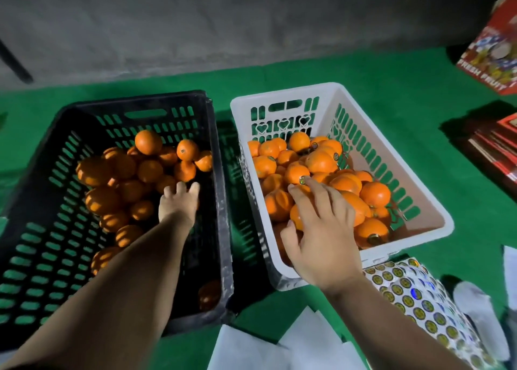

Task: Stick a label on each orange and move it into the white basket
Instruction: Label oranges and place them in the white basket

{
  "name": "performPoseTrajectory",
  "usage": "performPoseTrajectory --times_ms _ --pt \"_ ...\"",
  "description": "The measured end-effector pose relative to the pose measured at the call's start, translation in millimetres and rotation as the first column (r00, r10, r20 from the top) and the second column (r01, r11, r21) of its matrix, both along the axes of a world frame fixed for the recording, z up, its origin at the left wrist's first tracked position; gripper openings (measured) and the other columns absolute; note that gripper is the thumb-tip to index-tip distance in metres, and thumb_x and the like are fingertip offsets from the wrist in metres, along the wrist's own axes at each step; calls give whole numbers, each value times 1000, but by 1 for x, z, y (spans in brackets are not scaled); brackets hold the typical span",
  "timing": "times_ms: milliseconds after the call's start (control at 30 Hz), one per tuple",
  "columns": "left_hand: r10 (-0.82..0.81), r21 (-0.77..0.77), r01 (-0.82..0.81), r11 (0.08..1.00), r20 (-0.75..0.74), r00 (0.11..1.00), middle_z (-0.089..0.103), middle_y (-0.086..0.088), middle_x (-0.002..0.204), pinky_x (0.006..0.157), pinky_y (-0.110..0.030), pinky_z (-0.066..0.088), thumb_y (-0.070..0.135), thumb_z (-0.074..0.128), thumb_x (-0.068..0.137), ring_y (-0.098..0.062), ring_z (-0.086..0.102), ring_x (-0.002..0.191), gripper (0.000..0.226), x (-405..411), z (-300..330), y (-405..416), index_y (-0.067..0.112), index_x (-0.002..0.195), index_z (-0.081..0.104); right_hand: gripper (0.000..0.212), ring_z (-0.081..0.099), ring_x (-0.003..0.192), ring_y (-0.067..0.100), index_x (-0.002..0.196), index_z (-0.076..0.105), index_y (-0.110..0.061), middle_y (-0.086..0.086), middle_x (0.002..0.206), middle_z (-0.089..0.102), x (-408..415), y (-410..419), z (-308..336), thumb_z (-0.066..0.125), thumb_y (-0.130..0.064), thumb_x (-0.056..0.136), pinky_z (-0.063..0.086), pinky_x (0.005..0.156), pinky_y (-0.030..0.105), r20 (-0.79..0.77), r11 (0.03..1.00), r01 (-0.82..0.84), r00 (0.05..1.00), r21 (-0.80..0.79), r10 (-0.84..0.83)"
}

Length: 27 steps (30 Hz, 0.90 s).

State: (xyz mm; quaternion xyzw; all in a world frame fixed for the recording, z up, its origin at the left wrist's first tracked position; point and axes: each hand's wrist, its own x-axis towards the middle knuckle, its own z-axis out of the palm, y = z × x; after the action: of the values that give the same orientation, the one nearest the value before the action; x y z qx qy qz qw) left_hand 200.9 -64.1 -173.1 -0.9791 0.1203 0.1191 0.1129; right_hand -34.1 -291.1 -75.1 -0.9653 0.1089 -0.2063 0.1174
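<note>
Two baskets stand side by side on a green table (391, 95). The black basket (42, 174) on the left holds a pile of unlabelled oranges (148, 171), heaped toward its far half. The white basket (419, 190) on the right is filled with oranges (321, 161), several showing small round labels (335, 156).

The left hand (179, 202) reaches into the black basket with its fingers spread and straight, hovering just above the near edge of the orange pile; it grips nothing. The right hand (321, 230) is over the white basket, fingers loosely curved down over an orange (298, 216) in the near part of the pile. Whether it grips that orange or merely rests on it cannot be told. Its index fingertip lies just beside a label on a neighbouring orange (296, 172).

A sheet of round stickers (414, 299) lies on the table near the right forearm, beside white papers (279, 344). A red fruit box (492, 53) sits at the far right.
</note>
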Motion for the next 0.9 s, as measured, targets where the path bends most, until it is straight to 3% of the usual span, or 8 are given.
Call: performPoseTrajectory --times_ms 100,200,267,333,500,567,733,900 --pt "187 -238 -220 946 -152 971 38 -16 146 106 -52 47 16 74 86 -45 42 134 82 -8 26 -2 19 152 26 57 34 141 32 145 50 -25 4 154 42 -1 0 1 53 -38 90 27 114 49 27 1000 5 1000 -8 -4" --pt "352 -695 -517 500 -382 854 52 -22 142 98 -50 51 28 76 90 -40 57 121 59 -11 83 -3 10 139 49 52 38 138 34 139 56 -21 6 150 46 -1 1 4 52 -36 89 28 113 49 40 1000 18 999 -7 -18" --pt "267 -869 -475 137 -430 863 69 -14 126 77 -38 57 53 83 81 -27 68 100 63 -40 129 0 17 128 61 48 41 133 34 134 60 -19 7 145 50 -4 3 6 51 -35 89 31 111 49 48 1000 28 998 9 -29" --pt "210 -947 -309 -91 -322 923 75 5 109 59 -23 55 70 86 66 -14 72 87 69 -92 165 7 39 124 65 44 44 126 35 129 63 -16 9 138 53 -8 4 8 52 -33 89 33 107 49 62 999 30 998 14 -31" --pt "-97 -895 -171 -412 -144 985 71 8 118 90 -31 58 48 88 78 -15 69 111 59 -244 162 25 34 130 66 40 44 117 37 126 61 -12 14 132 51 -14 9 16 56 -32 91 34 100 48 16 1000 26 1000 13 -26" --pt "-240 -873 -301 -383 -220 945 72 7 120 91 -38 60 33 81 79 -17 71 111 55 -292 141 34 38 131 66 40 42 119 35 131 59 -13 14 134 49 -22 9 15 57 -30 95 34 101 48 57 996 5 998 89 -10" --pt "-482 -878 -477 31 -431 763 64 13 133 90 -22 56 50 90 75 -17 69 117 75 -350 81 37 43 140 54 37 42 120 23 132 59 -18 9 126 45 -113 30 -31 59 -29 97 30 97 35 225 946 -11 972 325 -66" --pt "-471 -781 -581 228 -611 637 56 -4 137 91 -31 56 18 88 84 -14 67 112 66 -373 -2 11 22 138 50 38 51 105 34 127 65 -14 11 119 52 -219 30 -117 59 -21 91 39 86 42 -252 960 100 967 262 -32"
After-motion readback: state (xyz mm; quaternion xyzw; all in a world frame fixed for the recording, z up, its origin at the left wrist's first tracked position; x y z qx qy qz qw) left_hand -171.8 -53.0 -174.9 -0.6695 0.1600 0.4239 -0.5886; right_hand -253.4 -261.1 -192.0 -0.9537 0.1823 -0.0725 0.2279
